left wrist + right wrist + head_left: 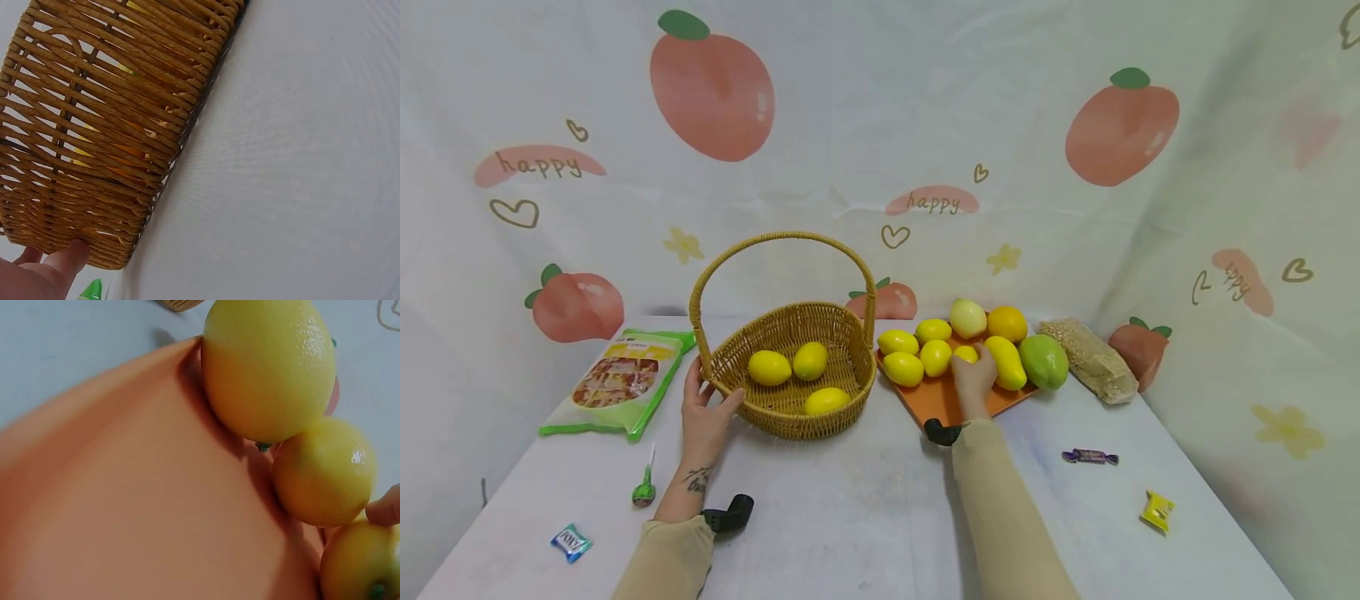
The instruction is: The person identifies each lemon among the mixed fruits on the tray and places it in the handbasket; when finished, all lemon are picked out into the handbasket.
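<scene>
We see the left hand [706, 422] grip the wicker basket [805, 427] while the right hand [974, 382] pinches a lemon [964, 354] on the orange tray [928, 402]; a careless knock, we judge, could send the neighbouring mango [1006, 364] rolling off.

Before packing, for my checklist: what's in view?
Basket: 1, brown, centre
Lemons: 8, yellow, 3 basket, 5 tray
Tray: 1, orange, right
Orange, mango: 2, orange, yellow, tray
Pale fruit, green fruit: 2, at tray
Bag: 1, beige, right
Packet: 1, multicoloured, left
Lollipop: 1, green, left
Candies: 3, blue, purple, yellow, table
Table: 1, white, below
Backdrop: 1, white, behind
Cameras: 2, black, wrists
Sleeves: 2, beige, arms
Left hand: 1, on basket
Right hand: 1, on lemon
</scene>
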